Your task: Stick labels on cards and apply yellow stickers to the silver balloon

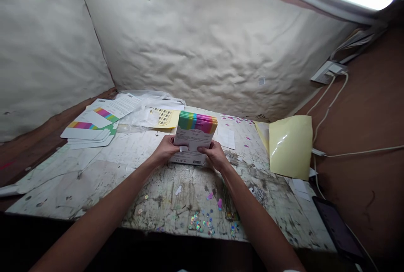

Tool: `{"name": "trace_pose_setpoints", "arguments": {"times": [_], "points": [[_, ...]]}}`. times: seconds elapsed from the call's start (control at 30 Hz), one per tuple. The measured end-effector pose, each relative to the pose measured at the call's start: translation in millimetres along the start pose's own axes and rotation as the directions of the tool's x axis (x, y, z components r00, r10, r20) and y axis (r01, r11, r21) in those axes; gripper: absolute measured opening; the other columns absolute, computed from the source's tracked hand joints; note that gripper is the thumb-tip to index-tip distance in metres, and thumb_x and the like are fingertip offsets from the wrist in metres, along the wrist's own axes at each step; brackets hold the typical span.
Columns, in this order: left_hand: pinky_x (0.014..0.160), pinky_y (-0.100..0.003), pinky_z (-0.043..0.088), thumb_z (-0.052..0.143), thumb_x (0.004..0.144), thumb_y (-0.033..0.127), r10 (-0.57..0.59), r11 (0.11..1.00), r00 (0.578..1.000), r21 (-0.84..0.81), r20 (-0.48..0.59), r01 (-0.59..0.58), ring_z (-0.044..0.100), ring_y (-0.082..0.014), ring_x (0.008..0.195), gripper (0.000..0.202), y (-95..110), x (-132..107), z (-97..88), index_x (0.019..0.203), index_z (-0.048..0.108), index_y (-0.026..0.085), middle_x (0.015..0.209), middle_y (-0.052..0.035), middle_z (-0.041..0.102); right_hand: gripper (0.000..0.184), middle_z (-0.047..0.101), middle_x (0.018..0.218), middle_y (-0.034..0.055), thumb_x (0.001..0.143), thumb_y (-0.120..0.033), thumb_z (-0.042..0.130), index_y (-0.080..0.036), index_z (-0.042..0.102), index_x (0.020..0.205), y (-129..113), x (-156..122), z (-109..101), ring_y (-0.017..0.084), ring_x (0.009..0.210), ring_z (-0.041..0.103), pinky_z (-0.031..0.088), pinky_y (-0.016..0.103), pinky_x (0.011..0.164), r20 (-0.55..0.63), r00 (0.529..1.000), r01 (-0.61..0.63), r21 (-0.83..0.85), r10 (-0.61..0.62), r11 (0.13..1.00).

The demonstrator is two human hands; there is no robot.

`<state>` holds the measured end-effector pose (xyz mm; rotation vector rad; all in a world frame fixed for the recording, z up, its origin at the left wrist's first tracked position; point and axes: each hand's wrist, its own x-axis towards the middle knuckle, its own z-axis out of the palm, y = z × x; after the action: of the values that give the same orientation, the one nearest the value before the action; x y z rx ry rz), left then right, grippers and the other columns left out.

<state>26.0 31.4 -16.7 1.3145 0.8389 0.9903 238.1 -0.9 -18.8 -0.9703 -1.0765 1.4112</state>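
My left hand [166,149] and my right hand [213,154] grip the lower corners of a white box with a rainbow-striped top edge [195,132]. The box stands tilted upright between them, its printed face towards me. Below it, a white carton or card with a barcode [188,159] lies on the table, partly hidden by my hands. A small white tab [183,148] shows between my thumbs.
Rainbow-banded white cards [88,131] and printed sheets lie at the back left, near a yellow sticker sheet [162,117]. A glossy yellow sheet [290,148] lies right. Holographic confetti [202,223] dots the stained table [78,188]. A dark tablet [339,232] and cables sit right.
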Motion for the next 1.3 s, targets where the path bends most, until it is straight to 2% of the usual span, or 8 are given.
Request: {"name": "trace_pose_setpoints", "arguments": {"times": [0.13, 0.27, 0.33, 0.57, 0.83, 1.03, 1.3], "points": [[0.076, -0.043, 0.057, 0.087, 0.054, 0.038, 0.006, 1.000, 1.000, -0.008, 0.017, -0.006, 0.069, -0.0324, 0.087, 0.055, 3, 0, 3.3, 0.100, 0.072, 0.012, 0.095, -0.0105, 0.075, 0.046, 0.075, 0.096, 0.0068, 0.053, -0.024, 0.086, -0.016, 0.071, 0.096, -1, 3, -4, 0.027, 0.090, 0.069, 0.052, 0.042, 0.088, 0.023, 1.000, -0.006, 0.021, 0.005, 1.000], [0.083, -0.043, 0.055, 0.078, 0.068, 0.046, -0.027, 0.988, 0.985, -0.143, 0.173, 0.052, 0.067, -0.0316, 0.098, 0.058, 5, 0, 6.4, 0.114, 0.066, 0.014, 0.107, -0.0121, 0.072, 0.049, 0.074, 0.100, 0.0084, 0.051, -0.025, 0.087, -0.015, 0.070, 0.096, -5, 5, -11, 0.028, 0.096, 0.068, 0.053, 0.041, 0.087, 0.037, 0.999, -0.028, 0.057, 0.025, 0.998], [0.083, -0.042, 0.055, 0.076, 0.070, 0.048, -0.020, 0.984, 0.979, -0.168, 0.205, 0.056, 0.067, -0.0313, 0.099, 0.059, 4, 0, 7.6, 0.116, 0.065, 0.014, 0.107, -0.0126, 0.071, 0.051, 0.074, 0.100, 0.0090, 0.050, -0.026, 0.088, -0.015, 0.070, 0.097, -8, 3, -13, 0.029, 0.098, 0.067, 0.053, 0.041, 0.086, 0.037, 0.998, -0.058, 0.070, 0.056, 0.996], [0.069, -0.035, 0.055, 0.077, 0.067, 0.049, 0.014, 0.999, 0.997, -0.051, 0.076, -0.010, 0.069, -0.0275, 0.083, 0.058, -3, 1, 8.2, 0.111, 0.068, 0.013, 0.099, -0.0106, 0.073, 0.050, 0.073, 0.102, 0.0099, 0.052, -0.025, 0.088, -0.014, 0.070, 0.097, -10, -5, -6, 0.030, 0.098, 0.068, 0.053, 0.042, 0.088, 0.036, 0.997, -0.071, 0.068, 0.069, 0.995], [0.063, -0.032, 0.053, 0.078, 0.065, 0.047, 0.006, 1.000, 0.999, 0.009, 0.037, -0.006, 0.068, -0.0261, 0.078, 0.053, -5, 2, 4.5, 0.104, 0.070, 0.012, 0.092, -0.0089, 0.074, 0.050, 0.073, 0.104, 0.0102, 0.055, -0.025, 0.088, -0.014, 0.070, 0.100, 0, -4, -2, 0.029, 0.095, 0.069, 0.054, 0.042, 0.087, 0.004, 0.996, -0.094, 0.093, 0.094, 0.991], [0.066, -0.032, 0.053, 0.077, 0.068, 0.044, 0.011, 1.000, 1.000, 0.005, 0.023, -0.011, 0.068, -0.0259, 0.080, 0.050, -2, 1, 10.0, 0.105, 0.069, 0.013, 0.093, -0.0077, 0.074, 0.051, 0.073, 0.105, 0.0104, 0.052, -0.022, 0.088, -0.014, 0.070, 0.099, 2, -2, -1, 0.028, 0.094, 0.069, 0.054, 0.039, 0.085, -0.049, 0.994, -0.095, 0.087, 0.099, 0.992], [0.064, -0.030, 0.052, 0.075, 0.069, 0.042, 0.012, 1.000, 1.000, 0.024, -0.003, -0.012, 0.068, -0.0249, 0.078, 0.044, 5, -3, 15.7, 0.101, 0.070, 0.012, 0.090, -0.0075, 0.074, 0.050, 0.075, 0.096, 0.0091, 0.047, -0.021, 0.088, -0.013, 0.070, 0.094, 0, -3, 6, 0.026, 0.084, 0.070, 0.055, 0.038, 0.079, -0.103, 0.991, -0.078, 0.103, 0.089, 0.992]]}}
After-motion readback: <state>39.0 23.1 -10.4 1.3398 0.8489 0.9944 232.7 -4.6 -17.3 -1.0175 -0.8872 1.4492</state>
